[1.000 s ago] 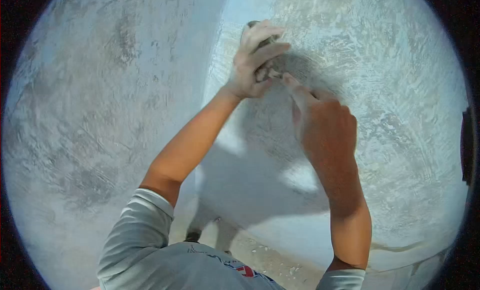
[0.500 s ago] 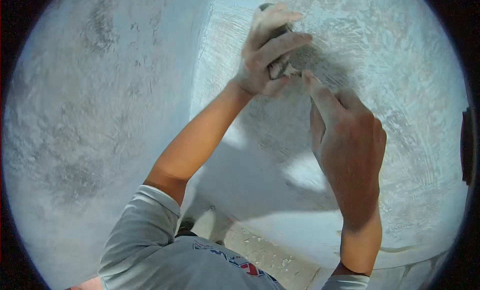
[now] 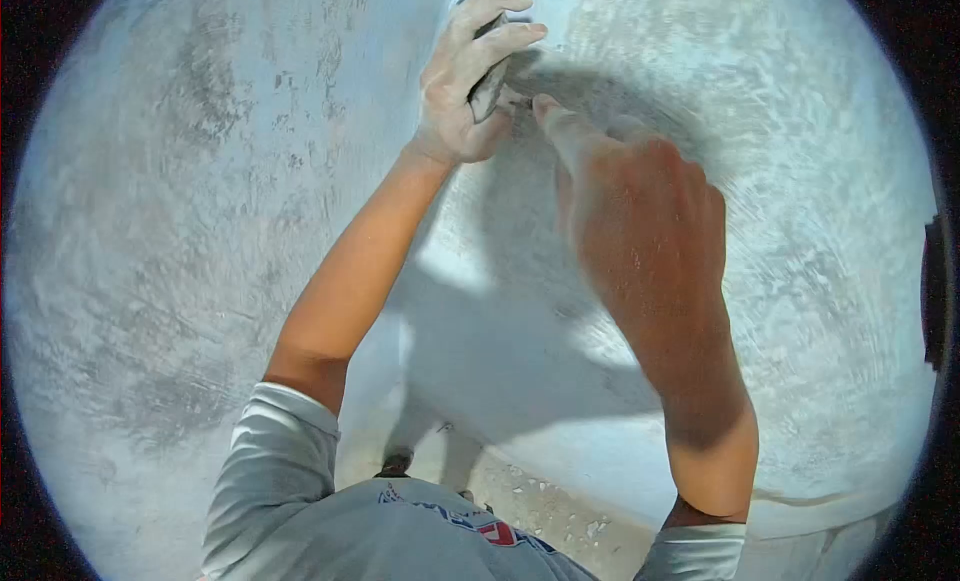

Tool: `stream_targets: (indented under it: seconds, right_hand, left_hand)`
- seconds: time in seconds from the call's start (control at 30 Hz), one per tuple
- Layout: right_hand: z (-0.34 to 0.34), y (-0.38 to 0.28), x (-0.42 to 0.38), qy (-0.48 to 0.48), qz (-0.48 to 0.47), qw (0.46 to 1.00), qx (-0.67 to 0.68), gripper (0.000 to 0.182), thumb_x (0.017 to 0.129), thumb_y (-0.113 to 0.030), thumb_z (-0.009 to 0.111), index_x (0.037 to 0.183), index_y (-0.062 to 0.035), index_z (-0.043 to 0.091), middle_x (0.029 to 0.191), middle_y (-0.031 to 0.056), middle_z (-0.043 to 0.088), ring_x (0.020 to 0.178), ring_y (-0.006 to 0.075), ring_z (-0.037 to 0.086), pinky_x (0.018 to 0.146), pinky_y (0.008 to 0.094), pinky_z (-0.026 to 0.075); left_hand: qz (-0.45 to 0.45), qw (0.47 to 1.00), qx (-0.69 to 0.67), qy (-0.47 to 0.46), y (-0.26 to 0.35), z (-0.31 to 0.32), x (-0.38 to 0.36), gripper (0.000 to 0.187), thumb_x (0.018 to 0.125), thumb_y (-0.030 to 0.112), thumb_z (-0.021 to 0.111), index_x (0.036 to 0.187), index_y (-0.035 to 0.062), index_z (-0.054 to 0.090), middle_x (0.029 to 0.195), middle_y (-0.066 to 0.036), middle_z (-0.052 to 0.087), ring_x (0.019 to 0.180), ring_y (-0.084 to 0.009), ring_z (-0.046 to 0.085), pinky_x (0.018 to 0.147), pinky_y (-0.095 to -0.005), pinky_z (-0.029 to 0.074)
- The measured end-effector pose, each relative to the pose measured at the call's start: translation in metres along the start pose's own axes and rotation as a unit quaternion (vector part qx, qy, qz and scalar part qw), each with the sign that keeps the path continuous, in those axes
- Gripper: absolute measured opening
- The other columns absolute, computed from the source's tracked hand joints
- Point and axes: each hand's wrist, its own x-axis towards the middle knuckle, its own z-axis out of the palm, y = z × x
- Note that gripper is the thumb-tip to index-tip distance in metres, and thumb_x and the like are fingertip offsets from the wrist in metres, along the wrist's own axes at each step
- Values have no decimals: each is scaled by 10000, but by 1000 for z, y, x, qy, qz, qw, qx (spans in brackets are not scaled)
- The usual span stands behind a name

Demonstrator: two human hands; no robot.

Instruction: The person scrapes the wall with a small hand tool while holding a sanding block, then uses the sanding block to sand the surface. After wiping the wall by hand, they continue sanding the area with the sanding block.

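Head view: holding a long, flat, dark grey block (image 3: 487, 93) in the dusty left hand (image 3: 450, 111), high up in front of the rough, pale blue and grey wall (image 3: 810, 251). Clamped on the block with the left hand, fingers bent over the front and thumb down low. Curled up just beside, with the right hand (image 3: 645, 216), pointing finger stretched out toward a small pale bit (image 3: 512, 97) near the block's low end. Cannot tell about anything inside the right hand. Found up and to the left from the right hand, against the left palm, so nearer to the left. Pointing mostly up and down the long way, top end away from the body, low end toward the thumb.
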Motion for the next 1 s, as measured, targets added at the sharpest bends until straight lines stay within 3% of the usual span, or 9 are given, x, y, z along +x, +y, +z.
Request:
stream_targets:
  seconds: [0.1, 0.23, 0.33, 0.43, 0.53, 0.63, 0.83, 0.93, 1.0]
  right_hand:
    - [-8, 22, -17, -5, 16, 1000, 7, 241, 1023, -179, 634, 1211, -128, 775, 898, 135, 748, 733, 331, 793, 601, 418, 644]
    - [-44, 36, -60, -10, 57, 998, 1, 339, 1018, -149, 672, 1339, -200, 766, 867, 116, 723, 721, 294, 739, 624, 409, 597]
    - [-57, 48, -85, 17, 65, 998, 18, 330, 1008, -85, 714, 1324, -156, 783, 735, 89, 648, 595, 208, 597, 571, 385, 488]
    - [-60, 54, -102, 12, 58, 998, 5, 313, 1001, -78, 718, 1297, -146, 795, 718, 80, 627, 574, 191, 579, 559, 371, 482]
    - [-62, 46, -97, -21, 62, 997, -33, 387, 976, -186, 745, 1358, -248, 754, 819, 60, 691, 602, 239, 716, 519, 389, 564]
    - [-50, 32, -72, 8, 40, 999, -21, 320, 995, -102, 732, 1305, -154, 790, 721, 71, 630, 550, 192, 577, 537, 371, 474]
    - [-27, 8, -33, -1, 25, 999, -46, 371, 969, -150, 766, 1339, -180, 773, 737, 69, 650, 554, 209, 632, 520, 376, 520]
    - [-32, -14, -25, -3, 32, 998, -53, 366, 975, -164, 749, 1339, -191, 770, 745, 83, 672, 571, 231, 692, 497, 370, 544]
    - [-36, -17, -23, -30, 20, 998, -54, 231, 1010, -166, 664, 1223, -124, 743, 792, 142, 702, 647, 297, 755, 518, 422, 594]
  left_hand:
    - [-12, 1000, 27, -3, 14, 25, -1, 544, 742, 315, 762, 1245, 110, 792, 1424, -148, 652, 1290, -410, 611, 1164, -554, 454]
    - [-27, 999, -40, 15, 70, 60, 17, 548, 729, 291, 785, 1271, 216, 801, 1427, -87, 650, 1343, -397, 573, 1145, -579, 422]
    - [8, 1000, -2, -26, 93, 80, 16, 582, 939, 551, 665, 1310, 117, 779, 1479, -175, 624, 1406, -413, 557, 1257, -596, 370]
    - [-55, 997, -60, -2, 115, 92, 13, 521, 733, 335, 823, 1247, 252, 815, 1429, -83, 645, 1385, -417, 553, 1129, -603, 397]
    - [-39, 996, -84, 10, 104, 84, 13, 482, 767, 366, 821, 1225, 218, 820, 1415, -87, 647, 1380, -406, 555, 1121, -592, 406]
    - [-17, 997, -70, 24, 82, 71, 14, 476, 776, 382, 795, 1205, 176, 821, 1411, -99, 647, 1309, -363, 583, 1114, -544, 440]
    - [6, 998, -58, 30, 36, 30, 12, 477, 769, 329, 734, 1188, 113, 813, 1410, -133, 660, 1148, -349, 660, 1153, -579, 471]
    - [27, 997, -60, 49, 27, 22, 13, 517, 775, 289, 690, 1240, 84, 783, 1409, -182, 661, 1221, -400, 649, 1167, -543, 471]
    - [15, 997, -62, 34, 33, 12, 15, 539, 761, 208, 688, 1280, 76, 754, 1416, -207, 651, 1287, -425, 623, 1178, -527, 461]
